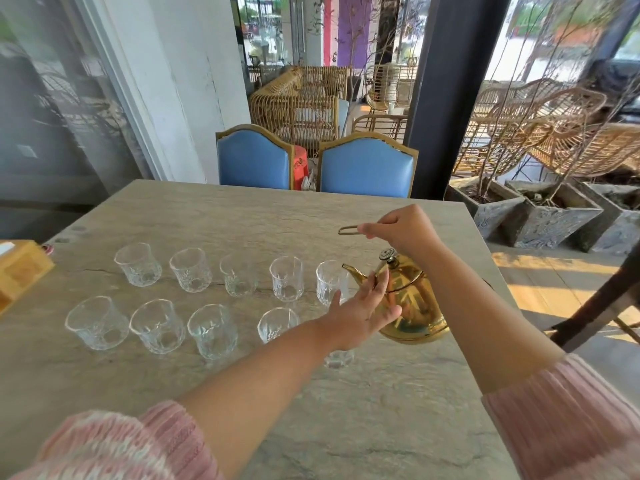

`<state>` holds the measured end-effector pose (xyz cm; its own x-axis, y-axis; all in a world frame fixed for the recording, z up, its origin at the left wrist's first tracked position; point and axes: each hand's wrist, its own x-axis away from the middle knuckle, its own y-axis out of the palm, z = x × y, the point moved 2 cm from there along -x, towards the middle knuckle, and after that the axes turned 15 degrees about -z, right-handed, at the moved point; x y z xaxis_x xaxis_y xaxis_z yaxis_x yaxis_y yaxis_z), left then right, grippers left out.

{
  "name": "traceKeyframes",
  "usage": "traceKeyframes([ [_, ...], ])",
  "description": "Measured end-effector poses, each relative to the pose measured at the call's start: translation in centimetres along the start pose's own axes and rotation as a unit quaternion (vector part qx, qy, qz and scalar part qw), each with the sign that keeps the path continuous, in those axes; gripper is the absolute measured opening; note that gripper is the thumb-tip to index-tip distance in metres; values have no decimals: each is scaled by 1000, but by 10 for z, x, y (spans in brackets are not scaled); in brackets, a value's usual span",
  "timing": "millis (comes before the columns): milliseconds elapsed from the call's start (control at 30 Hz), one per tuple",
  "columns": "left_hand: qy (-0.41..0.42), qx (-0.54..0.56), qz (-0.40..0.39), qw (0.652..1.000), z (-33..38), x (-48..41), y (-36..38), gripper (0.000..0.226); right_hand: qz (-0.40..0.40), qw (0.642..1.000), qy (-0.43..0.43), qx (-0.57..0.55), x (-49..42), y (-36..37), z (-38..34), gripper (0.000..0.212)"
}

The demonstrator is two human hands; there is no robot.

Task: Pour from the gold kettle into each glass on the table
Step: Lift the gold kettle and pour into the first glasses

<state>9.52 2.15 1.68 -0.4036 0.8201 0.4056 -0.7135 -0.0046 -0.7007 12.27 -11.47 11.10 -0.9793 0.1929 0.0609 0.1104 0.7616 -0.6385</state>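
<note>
A gold kettle (pixel 414 306) stands on the stone table (pixel 242 216) at the right, spout pointing left toward the glasses. My right hand (pixel 401 232) grips its thin wire handle (pixel 348 230), raised above the lid. My left hand (pixel 360 311) lies flat with spread fingers against the kettle's left side, under the spout. Several clear glasses stand in two rows; the back row ends at a glass (pixel 329 282) right by the spout. The front row runs from the far-left glass (pixel 97 322) to one (pixel 337 358) mostly hidden under my left wrist.
A wooden box (pixel 20 271) sits at the table's left edge. Two blue chairs (pixel 367 166) stand behind the far edge. Stone planters (pixel 550 216) and rattan chairs fill the right side. A dark slanted pole (pixel 602 303) stands to the right of the table.
</note>
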Motion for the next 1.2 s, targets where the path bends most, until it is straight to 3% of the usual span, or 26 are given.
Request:
traceKeyframes([
  [1200, 25, 14, 14, 999, -8, 0, 6, 60, -29, 994, 7, 108, -11, 11, -4, 41],
])
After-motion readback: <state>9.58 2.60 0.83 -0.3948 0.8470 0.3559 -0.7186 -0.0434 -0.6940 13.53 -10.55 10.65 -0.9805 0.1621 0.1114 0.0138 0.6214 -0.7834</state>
